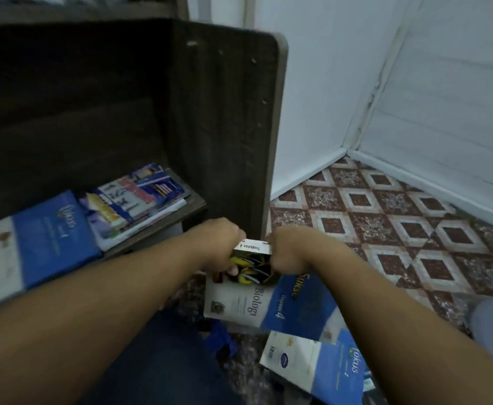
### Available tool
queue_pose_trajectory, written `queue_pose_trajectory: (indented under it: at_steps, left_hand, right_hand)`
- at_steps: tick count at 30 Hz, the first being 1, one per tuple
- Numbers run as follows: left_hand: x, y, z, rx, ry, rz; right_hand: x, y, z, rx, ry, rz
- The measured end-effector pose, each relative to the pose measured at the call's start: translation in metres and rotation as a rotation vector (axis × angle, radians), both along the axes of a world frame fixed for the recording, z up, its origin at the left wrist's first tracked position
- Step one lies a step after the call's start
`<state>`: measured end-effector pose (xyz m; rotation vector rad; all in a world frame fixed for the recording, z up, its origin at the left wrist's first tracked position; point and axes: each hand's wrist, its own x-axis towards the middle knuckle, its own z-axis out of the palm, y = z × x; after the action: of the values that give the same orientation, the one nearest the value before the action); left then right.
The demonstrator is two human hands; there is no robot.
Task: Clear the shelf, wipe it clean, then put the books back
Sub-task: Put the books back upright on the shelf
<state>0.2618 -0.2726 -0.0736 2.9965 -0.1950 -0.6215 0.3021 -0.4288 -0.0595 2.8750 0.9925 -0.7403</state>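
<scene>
on the shelf [194,207] board a blue fokus book [55,238] lies toward the left and a slanted stack [140,200] at its right end. the left hand [219,244] and right hand [290,249] both curl tight round a yellow-and-black book [251,268], held just beside the shelf's side panel, over the biologi book [239,302] on the floor. i judge it needs an even two-handed carry, kept square, clear of that panel's edge.
</scene>
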Motion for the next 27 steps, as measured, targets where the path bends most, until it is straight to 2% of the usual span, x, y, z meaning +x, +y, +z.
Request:
queue_pose_trajectory:
  at_steps: [3, 8, 10, 13, 17, 20, 23, 25, 27]
  left_hand:
    - [-0.033, 0.044, 0.034, -0.007, -0.089, 0.059]
    - [-0.088, 0.109, 0.074, 0.105, -0.219, 0.147]
    - [-0.114, 0.140, 0.090, 0.132, -0.255, 0.226]
    - [-0.146, 0.179, 0.113, 0.129, -0.322, 0.380]
    - [-0.173, 0.226, 0.130, 0.285, -0.514, 0.553]
    - [-0.191, 0.261, 0.117, 0.410, -0.651, 0.644]
    - [-0.210, 0.288, 0.075, 0.489, -0.763, 0.663]
    - [-0.220, 0.296, 0.049, 0.516, -0.810, 0.615]
    - [-0.230, 0.306, 0.017, 0.550, -0.811, 0.582]
  right_hand:
    - [-0.017, 0.034, 0.035, 0.069, -0.024, 0.091]
    - [-0.035, 0.095, 0.073, -0.014, -0.134, 0.259]
    - [-0.046, 0.130, 0.089, 0.011, -0.202, 0.317]
    - [-0.063, 0.178, 0.110, 0.120, -0.347, 0.374]
    - [-0.081, 0.240, 0.119, 0.321, -0.570, 0.390]
    - [-0.090, 0.286, 0.106, 0.440, -0.665, 0.417]
    - [-0.094, 0.323, 0.068, 0.587, -0.768, 0.513]
    - [-0.097, 0.337, 0.039, 0.700, -0.773, 0.530]
    - [-0.102, 0.348, 0.000, 0.675, -0.739, 0.573]
